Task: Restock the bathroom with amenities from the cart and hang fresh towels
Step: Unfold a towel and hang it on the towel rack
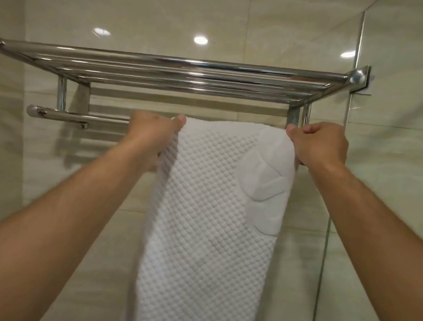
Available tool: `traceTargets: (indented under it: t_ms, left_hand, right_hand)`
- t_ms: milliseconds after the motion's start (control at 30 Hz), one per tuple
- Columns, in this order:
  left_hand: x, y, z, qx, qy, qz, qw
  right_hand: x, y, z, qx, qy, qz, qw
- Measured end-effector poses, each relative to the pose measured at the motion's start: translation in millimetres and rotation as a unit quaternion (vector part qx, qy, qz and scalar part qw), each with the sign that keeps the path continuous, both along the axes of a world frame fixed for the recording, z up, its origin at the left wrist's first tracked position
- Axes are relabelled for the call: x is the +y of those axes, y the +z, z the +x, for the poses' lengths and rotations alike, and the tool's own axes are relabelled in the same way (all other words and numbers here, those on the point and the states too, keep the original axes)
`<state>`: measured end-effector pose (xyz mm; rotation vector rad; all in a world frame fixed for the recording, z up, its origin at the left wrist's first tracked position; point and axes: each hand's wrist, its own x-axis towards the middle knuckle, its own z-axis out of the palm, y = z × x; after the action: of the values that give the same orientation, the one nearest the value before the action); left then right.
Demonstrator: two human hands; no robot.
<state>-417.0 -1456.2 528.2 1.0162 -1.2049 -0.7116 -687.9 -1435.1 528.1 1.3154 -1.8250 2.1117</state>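
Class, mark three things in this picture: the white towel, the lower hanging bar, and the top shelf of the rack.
white towel (206,236), head view, on its dimpled front face.
lower hanging bar (81,117), head view, on the bare stretch left of the towel.
top shelf (178,61), head view, on its front chrome tube.

Polished chrome towel rack (162,64), mirror-bright metal tubes catching the ceiling lights; white cloth towel (208,211) draped below, matt, bumpy waffle weave with smooth raised leaf patches; glossy cream marbled wall tiles (167,10) behind; clear, slick glass panel (395,176) at right
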Motion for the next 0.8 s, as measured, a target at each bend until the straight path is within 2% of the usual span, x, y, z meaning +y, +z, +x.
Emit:
traceTargets:
  t_ms: [200, 367, 600, 667, 800]
  left_hand:
    - [-15.3, 27.0, 1.3, -0.054, 0.018, 0.033, 0.998]
    - [-22.2, 19.8, 1.6, -0.07, 0.04, 0.02, 0.997]
    - [-25.4, -4.2, -2.6, -0.015, 0.039, -0.032, 0.999]
    - [-18.6, -21.3, -8.2, -0.026, 0.042, -0.024, 0.999]
    - [-5.1, -53.2, -16.7, -0.018, -0.019, 0.01, 1.0]
  right_hand:
    - [6.0, -36.8, 4.9, -0.02, 0.069, -0.017, 0.997]
    - [5.4, -84.1, 9.5, -0.054, 0.144, 0.032, 0.988]
    - [4.7, -19.6, -3.2, -0.003, 0.096, 0.023, 0.995]
    - [1.9, -3.0, -4.3, -0.011, 0.09, 0.042, 0.995]
    - [0.4, 14.2, -11.2, -0.005, 0.072, 0.072, 0.995]
